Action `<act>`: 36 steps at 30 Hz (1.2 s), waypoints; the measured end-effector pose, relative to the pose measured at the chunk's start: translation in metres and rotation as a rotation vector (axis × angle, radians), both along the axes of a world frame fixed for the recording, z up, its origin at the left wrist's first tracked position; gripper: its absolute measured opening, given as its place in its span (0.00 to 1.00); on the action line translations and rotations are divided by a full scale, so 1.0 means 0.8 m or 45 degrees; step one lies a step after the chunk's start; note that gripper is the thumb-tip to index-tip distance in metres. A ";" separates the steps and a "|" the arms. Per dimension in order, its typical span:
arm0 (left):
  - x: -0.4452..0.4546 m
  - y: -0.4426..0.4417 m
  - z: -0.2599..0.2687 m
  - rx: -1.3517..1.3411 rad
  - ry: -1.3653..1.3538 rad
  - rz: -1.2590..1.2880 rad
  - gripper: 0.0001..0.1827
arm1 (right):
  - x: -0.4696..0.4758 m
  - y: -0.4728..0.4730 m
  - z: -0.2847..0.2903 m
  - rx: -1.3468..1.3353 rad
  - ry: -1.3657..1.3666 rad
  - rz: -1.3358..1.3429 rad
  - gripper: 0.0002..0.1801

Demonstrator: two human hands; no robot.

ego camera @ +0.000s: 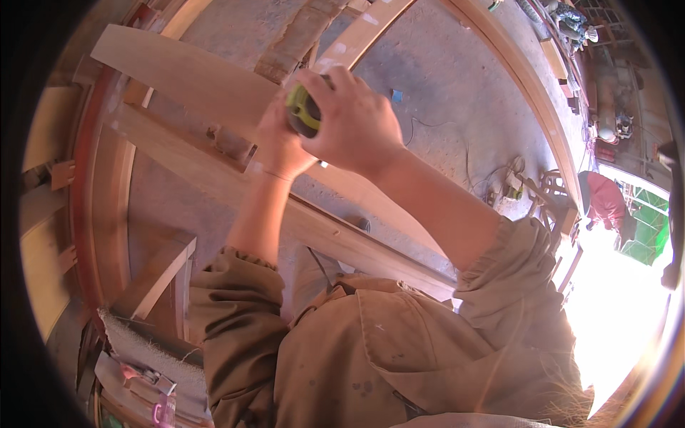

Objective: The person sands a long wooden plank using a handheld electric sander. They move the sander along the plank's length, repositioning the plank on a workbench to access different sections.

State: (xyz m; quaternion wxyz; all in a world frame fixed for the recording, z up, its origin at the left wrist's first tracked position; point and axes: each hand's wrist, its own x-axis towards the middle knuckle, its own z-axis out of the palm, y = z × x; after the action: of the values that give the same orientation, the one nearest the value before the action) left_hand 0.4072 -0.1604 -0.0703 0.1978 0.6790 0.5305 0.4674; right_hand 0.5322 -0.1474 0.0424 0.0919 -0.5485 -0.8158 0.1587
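Note:
My right hand [358, 115] is wrapped around the top of a rounded green-and-black tool [304, 111], which looks like a power tool seen end-on. Close against its left side is my left hand [278, 136], partly hidden behind the tool; whether it grips the tool or the wood below is not clear. The tool's lower end is out of sight. Under my hands, a broad wooden board [187, 75] meets a wooden frame. A long frame rail [214, 166] with a cut-out recess runs across in front of my body.
A curved wooden beam [527, 91] arcs along the right. A cable [466, 160] lies on the concrete floor [428, 69] near a blue scrap [396, 96]. One person in red [607, 200] bends over at the right. A pink mug [164, 411] stands at lower left.

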 end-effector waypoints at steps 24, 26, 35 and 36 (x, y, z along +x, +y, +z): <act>0.405 -0.251 0.035 -0.050 -0.085 -0.737 0.41 | 0.401 -0.318 0.024 -0.009 -0.076 -0.499 0.41; 0.428 -0.270 0.034 -0.067 -0.123 -0.852 0.41 | 0.422 -0.344 0.026 0.023 -0.080 -0.527 0.41; 0.338 -0.202 0.035 -0.094 -0.130 -0.670 0.43 | 0.348 -0.258 0.020 -0.069 -0.112 -0.352 0.41; 0.317 -0.186 0.032 -0.067 -0.106 -0.624 0.43 | 0.326 -0.236 0.022 -0.109 -0.112 -0.329 0.41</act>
State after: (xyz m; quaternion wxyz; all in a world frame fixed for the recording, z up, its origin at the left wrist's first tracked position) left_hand 0.6608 -0.3093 -0.0446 0.3446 0.7620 0.3534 0.4192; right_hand 0.7927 -0.3365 0.0601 0.0523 -0.6588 -0.7341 0.1561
